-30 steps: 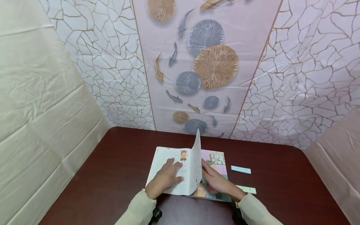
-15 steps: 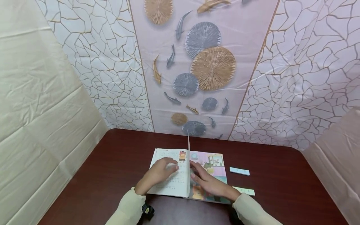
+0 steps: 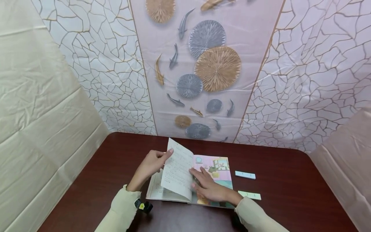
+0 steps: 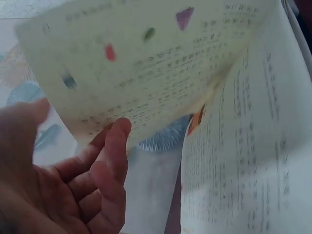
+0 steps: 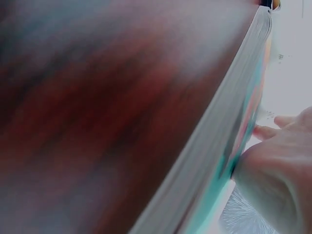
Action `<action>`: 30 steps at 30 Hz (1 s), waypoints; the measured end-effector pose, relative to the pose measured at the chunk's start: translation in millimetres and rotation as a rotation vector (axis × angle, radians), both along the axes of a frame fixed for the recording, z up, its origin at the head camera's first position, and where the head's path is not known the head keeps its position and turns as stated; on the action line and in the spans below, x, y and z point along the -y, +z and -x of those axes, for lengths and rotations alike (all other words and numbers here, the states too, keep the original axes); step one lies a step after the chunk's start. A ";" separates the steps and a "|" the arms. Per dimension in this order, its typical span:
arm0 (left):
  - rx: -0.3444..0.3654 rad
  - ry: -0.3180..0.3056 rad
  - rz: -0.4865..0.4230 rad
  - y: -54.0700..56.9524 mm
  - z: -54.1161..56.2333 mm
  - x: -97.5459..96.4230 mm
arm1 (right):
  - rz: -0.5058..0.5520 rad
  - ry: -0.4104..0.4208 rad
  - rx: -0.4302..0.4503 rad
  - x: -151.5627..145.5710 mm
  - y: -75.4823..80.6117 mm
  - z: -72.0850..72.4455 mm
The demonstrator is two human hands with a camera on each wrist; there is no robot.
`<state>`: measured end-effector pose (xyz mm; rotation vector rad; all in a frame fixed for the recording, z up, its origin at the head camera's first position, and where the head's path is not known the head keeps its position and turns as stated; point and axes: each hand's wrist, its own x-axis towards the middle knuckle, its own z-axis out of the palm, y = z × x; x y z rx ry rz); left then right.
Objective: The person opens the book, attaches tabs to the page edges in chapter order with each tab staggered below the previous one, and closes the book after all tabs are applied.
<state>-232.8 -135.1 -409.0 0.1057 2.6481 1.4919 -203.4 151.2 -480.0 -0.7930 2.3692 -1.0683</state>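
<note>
A picture book [image 3: 223,173] lies spread on the table, with text on its left side and a colourful illustration on its right. My left hand [image 3: 152,162] holds a raised page [image 3: 178,172] by its outer edge, thumb on the near face and fingers behind. From the left wrist, that page [image 4: 151,63] shows small coloured shapes on its back, with the left fingers [image 4: 113,151] against it. My right hand [image 3: 213,189] rests over the illustrated side, fingers extended toward the spine. The right wrist view has the book's thick page edges [image 5: 204,131] beside the right hand [image 5: 278,165].
A blue strip [image 3: 245,175] and a pale green strip [image 3: 249,195] lie right of the book on the dark red-brown table [image 3: 287,180]. Patterned cloth [image 3: 208,96] hangs behind the table, and pale cloth [image 3: 52,129] walls the left.
The page that stood upright near the spine has swung left and leans over the left side. My left hand has moved left and up to its edge; the right has flattened onto the illustration.
</note>
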 end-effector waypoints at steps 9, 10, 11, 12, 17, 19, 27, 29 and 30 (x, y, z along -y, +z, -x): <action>0.038 -0.004 0.176 -20.3 6.0 26.7 | -0.098 0.019 -0.054 6.0 13.8 -4.5; 0.043 -0.006 0.192 -23.6 6.4 28.8 | -0.100 0.022 -0.057 5.8 13.7 -4.4; 0.045 -0.009 0.206 -26.8 6.7 30.4 | -0.101 0.025 -0.060 5.5 13.4 -4.3; 0.043 -0.009 0.224 -30.0 6.7 31.4 | -0.103 0.028 -0.061 5.2 12.9 -4.2; 0.009 0.006 0.342 -49.5 7.1 34.3 | -0.147 0.059 -0.097 6.9 12.8 -5.8; 0.003 0.020 0.402 -53.2 5.7 33.8 | -0.169 0.078 -0.120 8.4 13.4 -6.5; -0.064 0.065 0.597 -43.8 -3.7 19.4 | -0.208 0.112 -0.175 8.7 16.3 -8.5; -0.112 0.017 0.603 -41.6 -7.5 12.1 | -0.209 0.109 -0.178 7.8 17.0 -8.4; -0.127 -0.018 0.593 -41.0 -9.5 8.0 | -0.208 0.109 -0.180 7.3 17.2 -8.2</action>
